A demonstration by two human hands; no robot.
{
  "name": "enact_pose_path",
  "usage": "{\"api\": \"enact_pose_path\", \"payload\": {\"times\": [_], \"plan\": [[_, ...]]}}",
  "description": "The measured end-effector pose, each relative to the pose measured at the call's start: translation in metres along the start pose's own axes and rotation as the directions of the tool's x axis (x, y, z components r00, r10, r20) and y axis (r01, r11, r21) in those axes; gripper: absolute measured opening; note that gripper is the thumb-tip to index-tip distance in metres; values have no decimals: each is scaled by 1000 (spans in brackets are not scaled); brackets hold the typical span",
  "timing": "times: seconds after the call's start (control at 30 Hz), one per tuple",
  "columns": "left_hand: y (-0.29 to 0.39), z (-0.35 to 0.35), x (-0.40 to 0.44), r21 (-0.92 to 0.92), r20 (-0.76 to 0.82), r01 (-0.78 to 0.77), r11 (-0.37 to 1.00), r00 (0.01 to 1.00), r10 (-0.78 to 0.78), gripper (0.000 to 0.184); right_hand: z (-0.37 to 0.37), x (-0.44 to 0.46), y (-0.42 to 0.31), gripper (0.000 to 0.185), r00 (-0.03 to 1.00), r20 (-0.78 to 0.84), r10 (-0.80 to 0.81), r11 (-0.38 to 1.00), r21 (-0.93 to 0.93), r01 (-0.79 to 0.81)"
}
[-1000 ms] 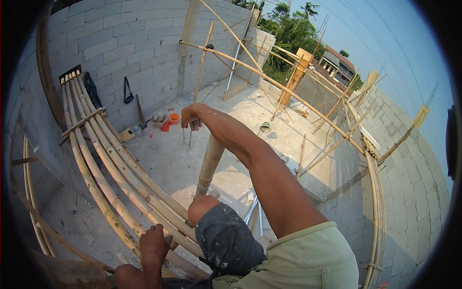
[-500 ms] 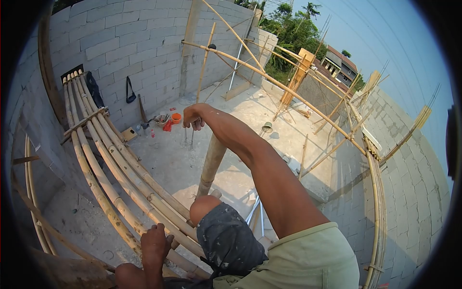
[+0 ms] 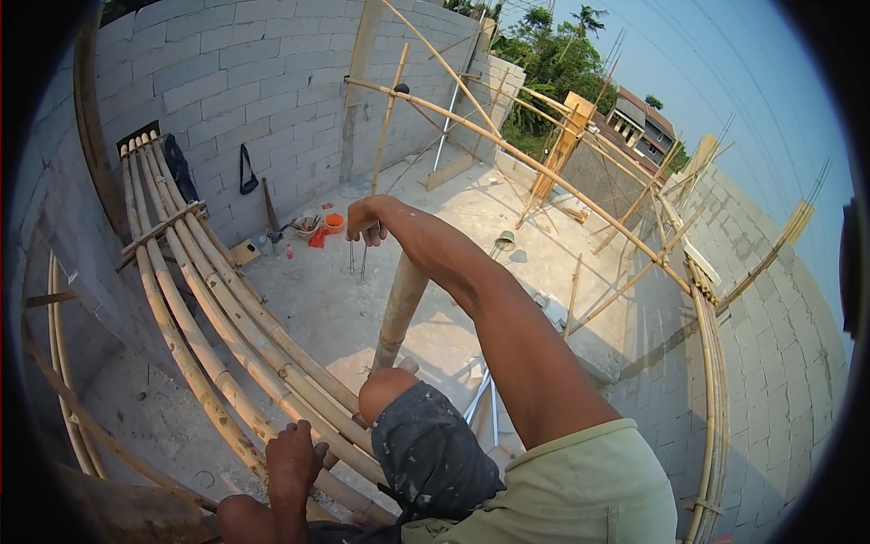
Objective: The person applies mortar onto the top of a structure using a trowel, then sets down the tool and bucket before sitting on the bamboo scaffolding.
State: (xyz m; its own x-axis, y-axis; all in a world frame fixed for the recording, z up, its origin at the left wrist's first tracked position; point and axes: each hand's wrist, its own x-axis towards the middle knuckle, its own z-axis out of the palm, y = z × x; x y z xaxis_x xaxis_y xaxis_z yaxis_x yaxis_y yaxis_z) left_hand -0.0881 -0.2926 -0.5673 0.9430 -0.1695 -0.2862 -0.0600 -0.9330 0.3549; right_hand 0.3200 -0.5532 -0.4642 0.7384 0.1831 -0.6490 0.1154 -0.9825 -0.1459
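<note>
My right hand point(image 3: 367, 220) hangs limp from a bent wrist, its fingers drooping slightly apart with nothing visible in them. The forearm reaches across the top of a thick upright bamboo pole point(image 3: 399, 313), which stands beside my bent right knee point(image 3: 385, 394). Low in the view, my left hand point(image 3: 293, 453) is loosely curled above my left knee point(image 3: 243, 519), near the long bamboo poles point(image 3: 258, 349). No object shows in its fingers.
Bamboo poles run to an opening in the block wall point(image 3: 217, 82). On the concrete floor are an orange bucket point(image 3: 334, 221), a basket point(image 3: 308, 225) and bottles. Bamboo scaffolding point(image 3: 535, 168) crosses ahead; more poles point(image 3: 707, 390) line the right side.
The view has shifted slightly, so the background sits a little farther right. Both hands keep nearly the same pose.
</note>
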Motion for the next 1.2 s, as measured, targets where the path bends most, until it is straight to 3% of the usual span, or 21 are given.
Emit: {"api": "enact_pose_path", "payload": {"times": [1.2], "plan": [[0, 1, 0, 19, -1, -12, 1000, 1000, 12, 49, -1, -1, 0, 43, 1000, 13, 7, 1000, 26, -7]]}}
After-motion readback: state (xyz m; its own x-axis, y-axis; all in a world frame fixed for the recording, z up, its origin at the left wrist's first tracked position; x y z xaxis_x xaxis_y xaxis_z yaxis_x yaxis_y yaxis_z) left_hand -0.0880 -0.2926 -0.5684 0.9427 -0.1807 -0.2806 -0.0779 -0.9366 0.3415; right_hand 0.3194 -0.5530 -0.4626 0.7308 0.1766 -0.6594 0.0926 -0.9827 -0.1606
